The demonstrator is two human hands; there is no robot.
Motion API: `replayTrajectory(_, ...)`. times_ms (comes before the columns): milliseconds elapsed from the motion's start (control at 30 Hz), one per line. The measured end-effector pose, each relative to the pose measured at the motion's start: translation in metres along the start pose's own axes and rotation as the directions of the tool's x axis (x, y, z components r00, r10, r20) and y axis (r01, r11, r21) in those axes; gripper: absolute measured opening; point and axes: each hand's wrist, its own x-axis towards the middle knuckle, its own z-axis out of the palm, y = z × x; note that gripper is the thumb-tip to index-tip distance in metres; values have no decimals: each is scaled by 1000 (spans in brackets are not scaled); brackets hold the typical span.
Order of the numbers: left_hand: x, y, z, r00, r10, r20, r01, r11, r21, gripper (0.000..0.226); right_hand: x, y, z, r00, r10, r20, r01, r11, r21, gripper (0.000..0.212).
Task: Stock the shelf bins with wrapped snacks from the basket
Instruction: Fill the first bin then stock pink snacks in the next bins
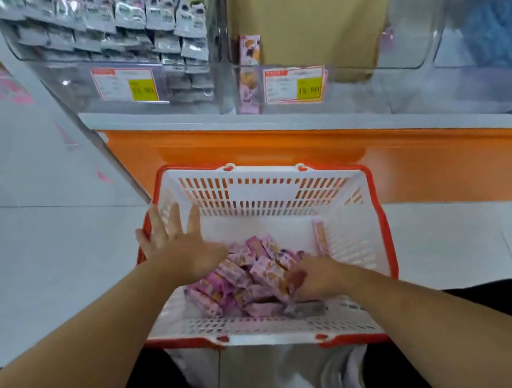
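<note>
A white basket with a red rim (284, 209) stands on the floor in front of the shelf. A heap of pink and purple wrapped snacks (244, 279) lies in its near half. My left hand (175, 243) hovers over the basket's left side, fingers spread and straight, holding nothing. My right hand (311, 279) reaches down into the heap with its fingers curled round some of the pink snacks. Above, a clear shelf bin (399, 47) holds a brown carton and two pink snacks (250, 70) at its left end.
A neighbouring clear bin (107, 26) on the left is packed with grey and white packets. Yellow price tags (296, 86) hang on the bin fronts. An orange shelf base (308, 148) runs behind the basket. Blue wrapped goods (497, 31) fill a bin at the right.
</note>
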Motion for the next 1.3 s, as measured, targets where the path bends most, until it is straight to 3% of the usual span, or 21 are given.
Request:
replayTrajectory(100, 3, 1, 1, 1000, 1, 23, -1, 1000, 31, 112, 10, 1, 21, 998, -1, 64, 1, 1000, -14, 21)
replayTrajectory(200, 4, 3, 0, 999, -11, 44, 10, 999, 42, 113, 14, 3, 37, 1000, 13, 22, -12, 999, -47, 26)
replayTrajectory(367, -1, 5, -4, 999, -28, 39, 27, 999, 39, 105, 4, 3, 39, 998, -6, -63, 3, 999, -40, 18)
replayTrajectory(567, -16, 13, -25, 997, -22, -78, 24, 999, 24, 86, -33, -18, -38, 976, -67, -209, 95, 987, 128, 7)
replayTrajectory(667, -32, 23, -58, 989, 147, -20, -149, 977, -150, 56, -68, -43, -97, 956, -63, -288, 162, 928, 334, 6)
replayTrajectory(733, -51, 32, -84, 952, 305, 14, -285, 904, -319, 32, -100, -60, -131, 933, -94, -346, 247, 868, 431, 6)
replayTrajectory(900, -113, 48, -136, 857, 515, -19, -406, 652, -640, 46, -170, -88, -179, 860, -210, -466, 449, 746, 492, 10)
replayTrajectory(1000, -132, 44, -145, 827, 562, -25, -402, 559, -725, 34, -191, -99, -186, 824, -228, -519, 525, 650, 549, 16)
replayTrajectory(1100, -139, 39, -151, 839, 540, -61, -364, 475, -801, 23, -194, -110, -187, 805, -176, -566, 536, 626, 567, 21)
replayTrajectory(1200, -140, 36, -165, 883, 440, -163, -368, 435, -822, 23, -192, -121, -193, 765, -117, -634, 554, 622, 554, 10)
replayTrajectory(1300, -136, 29, -184, 923, 270, -275, -341, 243, -908, 30, -195, -128, -197, 766, -91, -636, 574, 540, 615, 23)
